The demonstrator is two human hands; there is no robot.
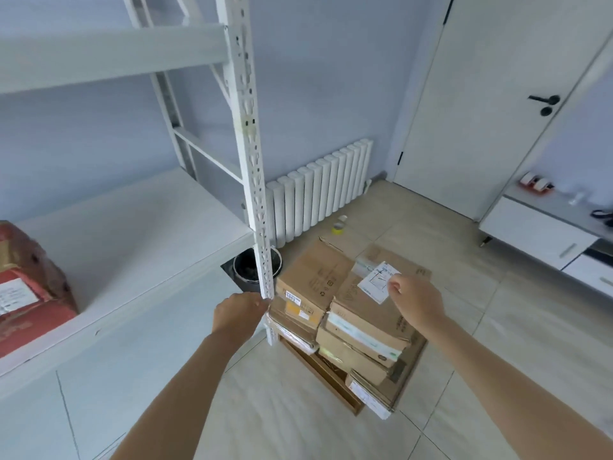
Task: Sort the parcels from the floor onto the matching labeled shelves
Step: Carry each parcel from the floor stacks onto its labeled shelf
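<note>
Head view shows one red parcel (30, 287) shelved, a parcel stack (345, 313) left on the floor; left hand (237, 315) apparently grips the upright (253, 194), right hand (416, 302) pinches nothing visible.

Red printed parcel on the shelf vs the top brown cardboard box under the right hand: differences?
The red printed parcel lies on the white shelf; the top brown cardboard box sits on the floor pile. The red one is untouched; the right hand reaches over the brown one's label. Both carry white shipping labels.
</note>
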